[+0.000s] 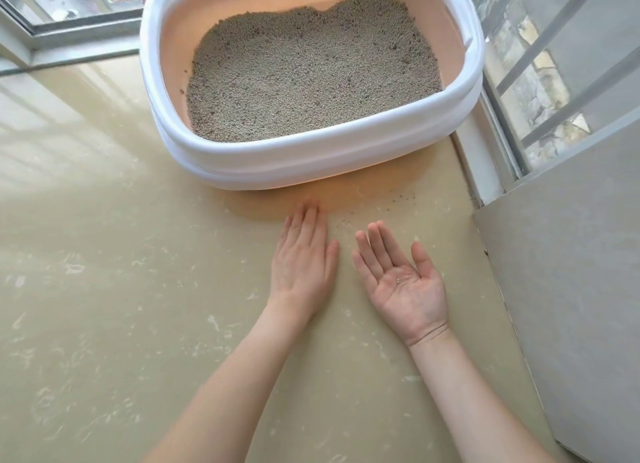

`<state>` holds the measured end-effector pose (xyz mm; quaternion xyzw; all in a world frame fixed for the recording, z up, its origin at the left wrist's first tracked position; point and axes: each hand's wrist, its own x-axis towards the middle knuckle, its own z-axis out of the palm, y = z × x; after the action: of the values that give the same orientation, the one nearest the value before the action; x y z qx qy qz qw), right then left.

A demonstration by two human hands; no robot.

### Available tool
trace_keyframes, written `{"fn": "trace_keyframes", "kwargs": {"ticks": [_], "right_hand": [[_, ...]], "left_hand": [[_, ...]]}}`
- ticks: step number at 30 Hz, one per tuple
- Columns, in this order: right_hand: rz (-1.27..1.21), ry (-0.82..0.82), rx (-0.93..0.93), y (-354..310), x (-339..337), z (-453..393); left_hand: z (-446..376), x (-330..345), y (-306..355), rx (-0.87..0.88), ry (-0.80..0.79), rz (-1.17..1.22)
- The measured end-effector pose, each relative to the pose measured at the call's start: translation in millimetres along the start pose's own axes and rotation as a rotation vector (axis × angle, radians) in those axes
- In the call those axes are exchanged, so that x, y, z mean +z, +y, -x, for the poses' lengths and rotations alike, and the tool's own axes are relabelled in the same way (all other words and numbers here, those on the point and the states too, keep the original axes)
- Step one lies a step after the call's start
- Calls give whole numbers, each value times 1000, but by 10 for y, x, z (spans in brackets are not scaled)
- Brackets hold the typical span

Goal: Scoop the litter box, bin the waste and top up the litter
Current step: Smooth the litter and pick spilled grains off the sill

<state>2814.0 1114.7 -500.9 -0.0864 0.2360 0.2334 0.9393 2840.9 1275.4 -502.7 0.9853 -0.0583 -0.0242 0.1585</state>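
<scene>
The litter box (311,82), a rounded white-rimmed tub with peach walls, sits on the glossy beige floor (104,255) in the corner by the windows, filled with fine grey litter (311,71). The left hand (303,258) lies flat, palm down, fingers together. The right hand (401,275) is spread palm up, a couple of grains on it, likely brushing up the scattered grains (377,208) nearby.
</scene>
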Motion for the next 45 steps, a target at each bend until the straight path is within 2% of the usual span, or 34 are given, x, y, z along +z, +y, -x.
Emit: {"fn": "trace_keyframes", "kwargs": {"ticks": [5,7,10,12,20,29,36,41,45], "right_hand": [[1,2,-1,2,-8,1],[-6,-1,-4,3,-4,2],[-18,-4,-1,2,4,5],[-8,-21,-9,3,-5,9],[-22,-6,-47,-43,-61,32],[-67,9,-240,-574,-54,7],[-85,-25,-268,-605,-135,30],[-124,-24,-276,-614,-110,25],[-133,-37,-251,-622,-96,28]], "left_hand": [[-20,85,240,155,-47,0],[-23,80,214,99,-11,-9],[97,61,127,-90,38,-56],[225,76,140,-115,23,-69],[-83,217,434,8,-18,-110],[-539,269,724,111,-38,-79],[-715,136,745,239,-55,129],[-959,93,834,430,-173,148],[-999,125,833,459,-161,197]]}}
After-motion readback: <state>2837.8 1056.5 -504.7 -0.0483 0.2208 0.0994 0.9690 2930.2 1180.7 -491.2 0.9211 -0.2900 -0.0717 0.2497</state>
